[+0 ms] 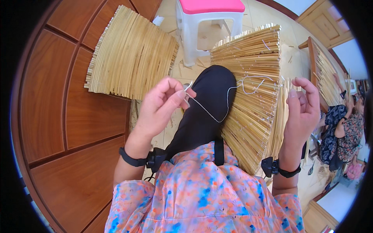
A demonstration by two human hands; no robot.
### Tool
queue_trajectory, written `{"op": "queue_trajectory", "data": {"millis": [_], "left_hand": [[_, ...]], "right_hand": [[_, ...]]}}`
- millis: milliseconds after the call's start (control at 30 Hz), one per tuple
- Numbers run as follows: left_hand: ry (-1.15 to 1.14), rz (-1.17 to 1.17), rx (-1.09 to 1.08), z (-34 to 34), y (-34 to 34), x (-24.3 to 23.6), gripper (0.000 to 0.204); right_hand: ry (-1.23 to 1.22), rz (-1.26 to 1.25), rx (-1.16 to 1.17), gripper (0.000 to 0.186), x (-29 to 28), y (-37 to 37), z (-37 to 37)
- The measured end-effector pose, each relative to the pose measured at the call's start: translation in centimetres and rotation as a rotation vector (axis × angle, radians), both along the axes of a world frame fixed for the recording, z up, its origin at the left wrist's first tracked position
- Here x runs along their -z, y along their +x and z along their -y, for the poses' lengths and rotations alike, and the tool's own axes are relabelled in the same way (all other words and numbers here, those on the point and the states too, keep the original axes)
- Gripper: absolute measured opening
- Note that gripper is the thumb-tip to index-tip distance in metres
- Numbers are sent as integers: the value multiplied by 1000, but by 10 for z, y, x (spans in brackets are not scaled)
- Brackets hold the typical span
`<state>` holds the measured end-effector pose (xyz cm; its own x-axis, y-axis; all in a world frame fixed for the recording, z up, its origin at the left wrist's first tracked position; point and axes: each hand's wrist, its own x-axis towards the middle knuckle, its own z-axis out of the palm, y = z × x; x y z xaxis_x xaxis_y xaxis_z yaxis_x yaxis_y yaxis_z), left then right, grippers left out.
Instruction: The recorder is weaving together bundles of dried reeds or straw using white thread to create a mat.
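My left hand is closed in a pinch on a small bundle of white string above my black-clad knee. One strand droops in a loop across the knee and runs to a mat of straw-coloured stalks on the right. White stitches show along that mat, and loose strands curl over its surface. Beside the mat's right edge, my right hand is raised with curled fingers. A gap shows between its thumb and index finger, and I see nothing held there.
A second stalk mat leans against brown wooden panels on the left. Ahead stands a white stool with a pink seat. Scraps of stalk litter the tiled floor. At far right, people sit by another stalk mat.
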<state>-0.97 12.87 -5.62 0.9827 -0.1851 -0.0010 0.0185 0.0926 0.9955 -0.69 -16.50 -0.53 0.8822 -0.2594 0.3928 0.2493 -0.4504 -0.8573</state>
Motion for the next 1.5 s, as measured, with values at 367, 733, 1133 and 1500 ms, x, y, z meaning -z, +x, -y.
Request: {"op": "queue_trajectory", "data": {"millis": [367,733,1133,1500], "left_hand": [[-230,449,239,43,7,-121,24],[-343,503,-53,2,32,-116,14],[189,378,-220,-29,28,-77,11],[544,979,-26,91,-3,-62,27]], "right_hand": [[-309,86,-659,30,-62,10,-34],[204,-453,-865,23,-54,10,-3],[-396,-138,-537,44,-57,-8,11],[-417,-53,-506,61,-42,-25,-9]]}}
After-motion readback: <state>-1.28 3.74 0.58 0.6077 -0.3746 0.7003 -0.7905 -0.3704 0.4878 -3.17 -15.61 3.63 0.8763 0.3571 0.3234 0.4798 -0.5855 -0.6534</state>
